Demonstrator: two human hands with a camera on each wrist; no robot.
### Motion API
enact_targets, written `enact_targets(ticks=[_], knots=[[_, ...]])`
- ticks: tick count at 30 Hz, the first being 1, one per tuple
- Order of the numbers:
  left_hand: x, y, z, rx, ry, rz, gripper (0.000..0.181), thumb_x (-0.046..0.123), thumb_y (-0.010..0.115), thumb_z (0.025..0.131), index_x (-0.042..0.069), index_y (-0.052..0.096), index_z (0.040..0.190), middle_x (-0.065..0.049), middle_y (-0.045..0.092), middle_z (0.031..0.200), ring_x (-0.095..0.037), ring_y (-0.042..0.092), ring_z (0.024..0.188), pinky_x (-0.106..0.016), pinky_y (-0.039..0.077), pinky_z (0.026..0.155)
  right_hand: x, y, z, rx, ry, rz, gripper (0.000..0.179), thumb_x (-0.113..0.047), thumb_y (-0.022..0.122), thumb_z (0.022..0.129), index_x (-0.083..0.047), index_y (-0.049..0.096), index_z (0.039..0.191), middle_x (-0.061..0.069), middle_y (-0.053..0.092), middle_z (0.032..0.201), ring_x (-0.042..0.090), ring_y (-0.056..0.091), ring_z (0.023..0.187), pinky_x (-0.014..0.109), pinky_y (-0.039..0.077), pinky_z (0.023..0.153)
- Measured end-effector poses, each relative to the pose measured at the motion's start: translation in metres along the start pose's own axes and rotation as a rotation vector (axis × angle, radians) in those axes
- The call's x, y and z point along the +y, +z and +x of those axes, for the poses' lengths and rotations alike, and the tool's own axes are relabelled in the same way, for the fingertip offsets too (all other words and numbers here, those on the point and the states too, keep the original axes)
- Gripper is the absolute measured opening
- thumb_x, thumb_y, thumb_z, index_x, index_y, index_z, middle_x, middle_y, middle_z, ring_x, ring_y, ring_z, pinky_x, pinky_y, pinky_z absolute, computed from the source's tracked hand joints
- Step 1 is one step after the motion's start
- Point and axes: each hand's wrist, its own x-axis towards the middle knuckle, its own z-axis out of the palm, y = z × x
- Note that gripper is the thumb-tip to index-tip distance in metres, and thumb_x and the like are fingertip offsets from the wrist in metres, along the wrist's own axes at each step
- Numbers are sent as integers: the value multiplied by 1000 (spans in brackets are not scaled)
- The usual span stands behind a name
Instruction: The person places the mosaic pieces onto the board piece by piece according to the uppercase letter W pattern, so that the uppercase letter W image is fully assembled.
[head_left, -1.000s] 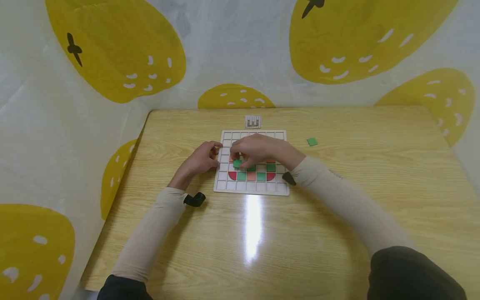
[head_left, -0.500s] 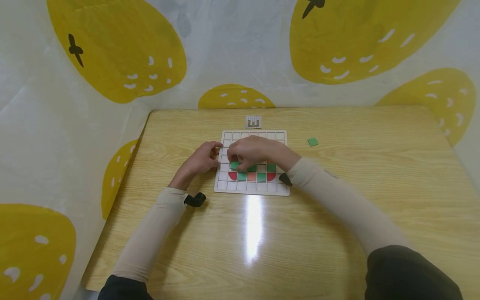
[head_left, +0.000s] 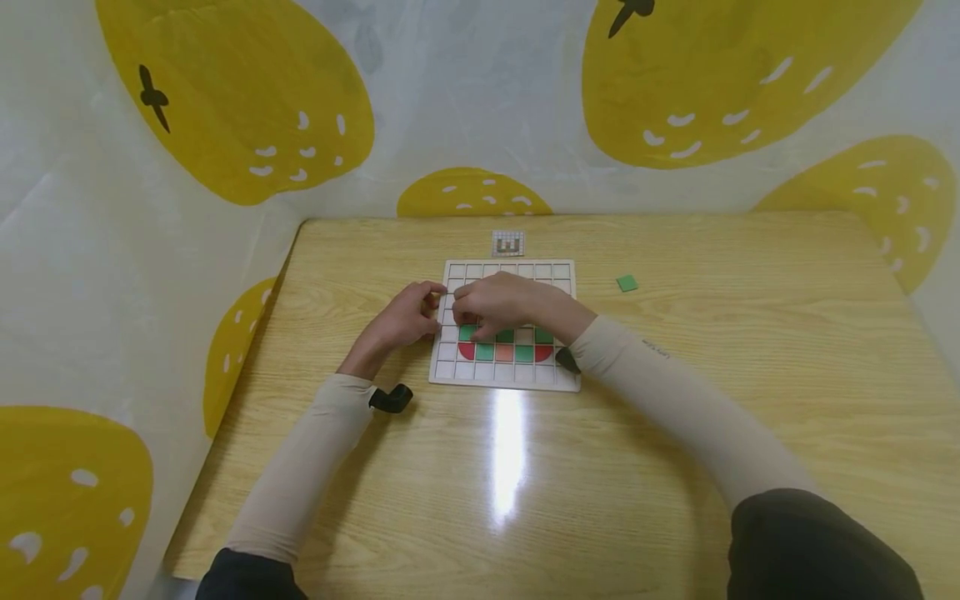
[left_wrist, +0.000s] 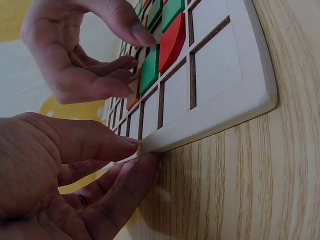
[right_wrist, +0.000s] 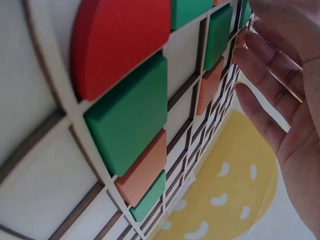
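A pale grid board [head_left: 504, 381] lies on the table, with green, orange and red tiles in its cells. My left hand [head_left: 406, 316] holds the board's left edge, fingertips at the rim in the left wrist view. My right hand [head_left: 498, 301] reaches over the board, its thumb and fingers around a green tile [left_wrist: 150, 72] at the left of the pattern. That tile lies flat in its cell, and the fingers look loosely bent and spread. Nearby lie a red tile with a rounded side [left_wrist: 173, 44] and an orange tile [left_wrist: 133, 94]. The right forearm and hand hide part of the board.
One loose green tile [head_left: 627, 283] lies on the wooden table [head_left: 675, 400] right of the board. A small pattern card [head_left: 508, 243] lies behind the board. White sheeting [head_left: 480, 92] with yellow shapes rises beyond the table's back and left edges.
The green tile under my right hand has shifted slightly left and gone from tilted to flat in its cell. The right hand moved a little left with it; the left hand stayed put.
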Motion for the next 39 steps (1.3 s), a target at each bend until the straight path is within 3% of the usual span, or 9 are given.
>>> enact_targets(ticks=[8, 18, 25, 32, 39], knots=[[1, 0, 2, 2, -10, -7, 60, -6, 66, 92, 6, 46, 147, -15, 49, 125, -26, 53, 97, -32, 50, 75, 7, 2, -7, 25, -8, 26, 24, -30, 74, 92, -15, 72, 111, -2, 63, 105, 12, 61, 89, 33, 55, 81], [2, 1, 1, 11, -37, -6, 60, -6, 65, 93, 7, 46, 148, -15, 49, 127, -26, 52, 101, -32, 51, 77, 21, -1, -35, 45, 41, 59, 26, -33, 73, 94, -15, 71, 114, -2, 64, 107, 15, 59, 90, 34, 52, 82], [2, 2, -1, 12, -39, -14, 61, -7, 66, 92, 7, 46, 148, -14, 49, 127, -26, 52, 101, -32, 51, 77, 31, -2, -64, 64, 87, 52, 20, -28, 73, 94, -17, 70, 110, -3, 64, 104, 14, 60, 93, 36, 52, 81], [0, 4, 0, 11, -38, -30, 61, -8, 66, 92, 7, 46, 148, -14, 49, 126, -27, 51, 101, -31, 53, 75, 46, -5, -98, 76, 154, 88, 27, -27, 77, 91, -12, 71, 113, 1, 68, 107, 19, 62, 97, 42, 52, 88], [2, 4, -1, 10, -25, -25, 61, -7, 65, 92, 6, 46, 148, -15, 49, 126, -26, 49, 101, -31, 51, 75, 65, -4, -133, 112, 264, 64, 26, -16, 78, 89, -11, 72, 113, 4, 68, 114, 24, 63, 105, 47, 52, 95]])
